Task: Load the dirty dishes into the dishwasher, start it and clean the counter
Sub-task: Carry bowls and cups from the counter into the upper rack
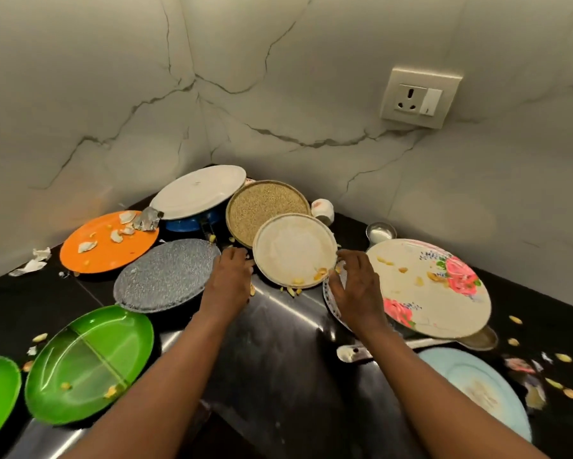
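A green divided plate (89, 364) is seen nearest, front left on the black table (0, 313). Further in, a small cream plate (293, 250) w/ food scraps is held tilted at centre: left grip (230, 276) at its left rim, right grip (354, 286) curled at its right rim (finger contact only partly visible). Beyond, a grainy tan plate (262, 207) is overlapped by it.
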Available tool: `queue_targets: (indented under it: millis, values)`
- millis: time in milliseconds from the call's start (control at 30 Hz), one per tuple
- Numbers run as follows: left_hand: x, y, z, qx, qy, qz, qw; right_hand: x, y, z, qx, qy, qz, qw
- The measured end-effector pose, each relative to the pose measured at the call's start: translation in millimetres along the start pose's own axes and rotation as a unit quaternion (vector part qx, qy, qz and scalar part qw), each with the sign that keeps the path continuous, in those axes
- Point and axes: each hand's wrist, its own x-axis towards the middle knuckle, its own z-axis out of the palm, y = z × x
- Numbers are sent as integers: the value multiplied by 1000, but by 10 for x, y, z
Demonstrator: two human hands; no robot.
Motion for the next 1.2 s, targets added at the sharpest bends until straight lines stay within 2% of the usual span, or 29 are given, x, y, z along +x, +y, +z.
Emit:
queue_targets:
  millis: [200,367,467,733,900,1033,1100,1200]
  values:
    - [783,-146,160,16,-88,-20,996,751,133,380,2,-18,50,999]
    - [1283,-141,298,61,-53,90,993,1263,177,647,-16,2,83,996]
    - [1536,-100,356,89,-64,113,988,1518,244,779,-42,-3,117,992]
    - [1738,77,550,121,-192,68,972,2039,461,987,-62,-46,230,970]
    - [1790,244,609,175,-262,43,948,2278,536,1144,26,-72,293,953]
    - [1827,253,660,167,-300,42,938,2323,566,1205,77,-69,292,951]
    - [1821,265,695,178,-328,42,927,2303,568,1208,85,-47,286,953]
    - [1776,272,738,180,-351,40,918,2201,496,1151,72,25,252,965]
